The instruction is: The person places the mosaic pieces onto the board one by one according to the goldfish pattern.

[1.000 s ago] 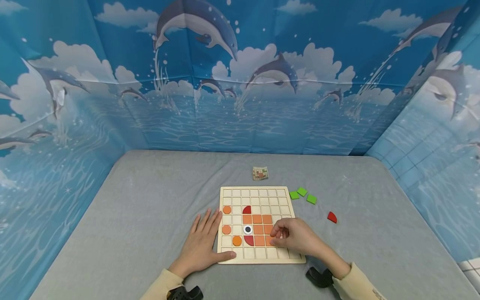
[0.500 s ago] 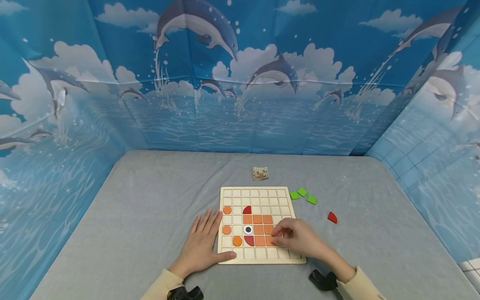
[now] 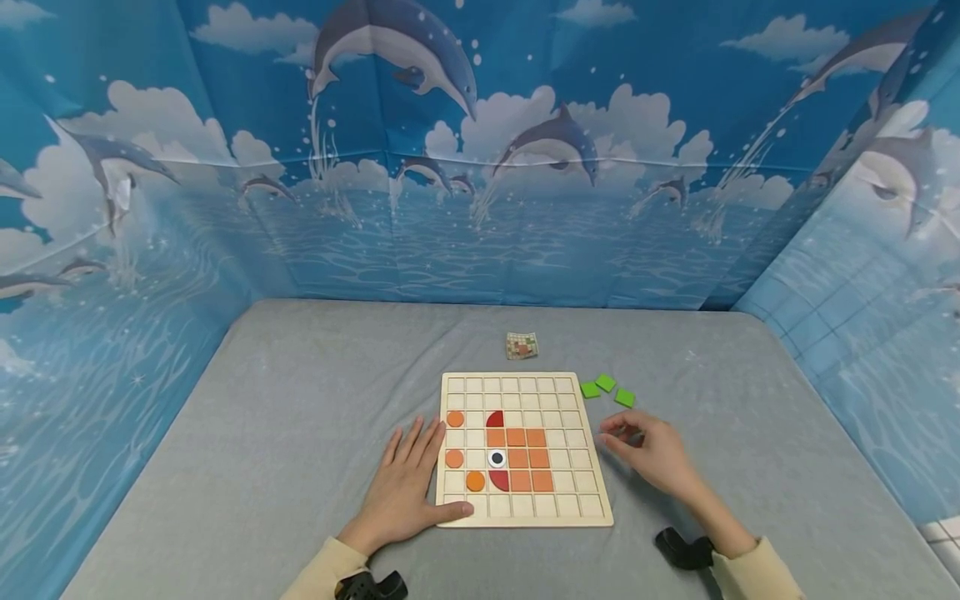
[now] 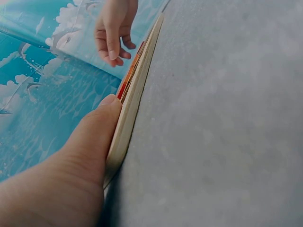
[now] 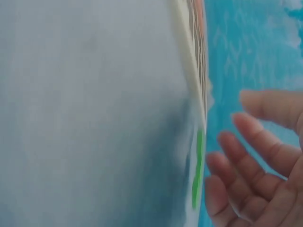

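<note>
A pale wooden grid board point(image 3: 525, 510) lies on the table. Along its left edge rests my left hand point(image 3: 401, 483), fingers straight, the thumb point(image 4: 94, 127) over the near-left corner. On the grid sit several orange squares point(image 3: 517, 458), an eye tile point(image 3: 497, 457), two dark red quarter-circles point(image 3: 498, 481) and three orange discs point(image 3: 475, 482). Just off the board's right side hovers my right hand point(image 3: 652, 450), fingers loosely bent; the right wrist view shows nothing between them. The loose red quarter-circle seen earlier is now hidden from the head view, by this hand.
Three green squares point(image 3: 605, 382) lie off the board's far-right corner. Beyond the board is a small patterned card point(image 3: 522, 346). Grey cloth covers the table point(image 3: 322, 375), and a dolphin-print curtain point(image 3: 420, 233) hangs behind and at the sides.
My right hand has left the orange squares and moved right, off the board, covering the spot of the loose red quarter-circle. My left hand has stayed put.
</note>
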The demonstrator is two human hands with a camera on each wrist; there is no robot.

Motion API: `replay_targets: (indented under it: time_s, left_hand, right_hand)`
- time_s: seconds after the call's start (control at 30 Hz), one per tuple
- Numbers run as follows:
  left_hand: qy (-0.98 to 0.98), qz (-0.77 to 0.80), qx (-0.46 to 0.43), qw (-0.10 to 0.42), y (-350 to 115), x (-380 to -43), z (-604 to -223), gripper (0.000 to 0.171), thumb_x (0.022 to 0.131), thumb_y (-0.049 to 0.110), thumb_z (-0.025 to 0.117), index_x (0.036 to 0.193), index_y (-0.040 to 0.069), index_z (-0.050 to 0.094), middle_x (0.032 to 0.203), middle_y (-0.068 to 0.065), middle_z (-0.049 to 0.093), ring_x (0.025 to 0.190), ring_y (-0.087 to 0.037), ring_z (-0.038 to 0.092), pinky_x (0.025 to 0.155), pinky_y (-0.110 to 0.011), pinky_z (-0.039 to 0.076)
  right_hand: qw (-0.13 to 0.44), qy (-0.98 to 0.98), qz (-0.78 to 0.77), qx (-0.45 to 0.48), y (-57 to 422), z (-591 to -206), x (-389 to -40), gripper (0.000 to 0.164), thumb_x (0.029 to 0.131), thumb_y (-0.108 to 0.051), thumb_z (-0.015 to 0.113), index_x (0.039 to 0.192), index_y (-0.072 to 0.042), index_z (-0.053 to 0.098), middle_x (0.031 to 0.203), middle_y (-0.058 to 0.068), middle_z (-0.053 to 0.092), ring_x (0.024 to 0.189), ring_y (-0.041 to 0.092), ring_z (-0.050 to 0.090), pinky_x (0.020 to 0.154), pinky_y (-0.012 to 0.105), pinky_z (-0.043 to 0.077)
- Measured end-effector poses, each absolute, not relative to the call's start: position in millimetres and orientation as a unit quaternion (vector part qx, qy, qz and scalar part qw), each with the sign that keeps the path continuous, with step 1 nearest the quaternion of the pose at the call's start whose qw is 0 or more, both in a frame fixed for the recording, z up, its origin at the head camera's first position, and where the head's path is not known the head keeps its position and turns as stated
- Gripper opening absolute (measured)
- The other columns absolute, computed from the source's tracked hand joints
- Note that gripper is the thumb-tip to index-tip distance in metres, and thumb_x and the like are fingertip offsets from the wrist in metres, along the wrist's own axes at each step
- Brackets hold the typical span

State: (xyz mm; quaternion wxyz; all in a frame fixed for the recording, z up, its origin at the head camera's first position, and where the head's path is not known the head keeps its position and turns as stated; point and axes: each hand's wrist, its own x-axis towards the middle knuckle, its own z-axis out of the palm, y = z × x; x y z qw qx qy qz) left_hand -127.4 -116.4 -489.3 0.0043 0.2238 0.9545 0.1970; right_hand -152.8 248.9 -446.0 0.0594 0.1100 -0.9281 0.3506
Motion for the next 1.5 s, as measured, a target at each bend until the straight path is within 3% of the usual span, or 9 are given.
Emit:
replay_targets:
  time_s: [0.3,0.6,0.83,1.1,1.5]
  left_hand:
    - [0.955,0.195,0.223,0.002,-116.4,-127.6,-489.0,0.114,0.073,0.083,0.046,0.153,0.008,0.015,0.157,-0.005,0.013,0.143,-0.024,0.002,0.113,-0.043,-0.003]
    - [0.955,0.196,0.224,0.006,-116.4,-127.7,-486.9,0.114,0.073,0.083,0.047,0.153,0.008,0.015,0.157,-0.005,0.013,0.143,-0.024,0.003,0.113,-0.043,-0.002]
    - [0.954,0.195,0.229,-0.003,-116.5,-127.3,-488.3,0.113,0.074,0.083,0.047,0.152,0.007,0.017,0.157,-0.007,0.015,0.143,-0.025,0.005,0.113,-0.045,-0.001]
    - [0.954,0.196,0.225,0.000,-116.5,-126.8,-488.9,0.113,0.073,0.083,0.046,0.153,0.008,0.015,0.157,-0.005,0.014,0.143,-0.024,0.004,0.113,-0.044,-0.002]
    - [0.955,0.193,0.225,-0.004,-116.1,-127.1,-488.8,0.113,0.074,0.083,0.046,0.152,0.007,0.016,0.157,-0.006,0.015,0.143,-0.025,0.005,0.113,-0.044,-0.001]
  right_hand:
    - [0.069,-0.954,0.289,0.044,280.7,-446.5,-157.0,0.019,0.084,-0.011,0.073,0.099,0.000,0.072,0.094,0.013,0.060,0.069,0.018,0.051,0.053,0.030,0.043]
    - [0.067,-0.965,0.253,0.009,298.6,-448.9,-160.1,0.035,0.083,-0.013,0.074,0.107,0.010,0.065,0.092,0.020,0.051,0.071,0.024,0.046,0.054,0.033,0.038]
    - [0.039,-0.970,0.240,-0.001,306.1,-447.3,-160.9,0.036,0.083,-0.016,0.074,0.105,0.011,0.064,0.088,0.016,0.056,0.073,0.026,0.052,0.056,0.036,0.042]
    - [0.021,-0.967,0.252,-0.016,306.3,-447.5,-160.6,0.025,0.083,-0.014,0.073,0.096,0.007,0.067,0.075,0.003,0.060,0.065,0.017,0.053,0.055,0.033,0.042]
    - [-0.001,-0.968,0.253,0.001,297.1,-443.8,-156.2,0.024,0.081,-0.015,0.076,0.095,0.004,0.071,0.085,0.009,0.063,0.072,0.022,0.059,0.059,0.036,0.050]
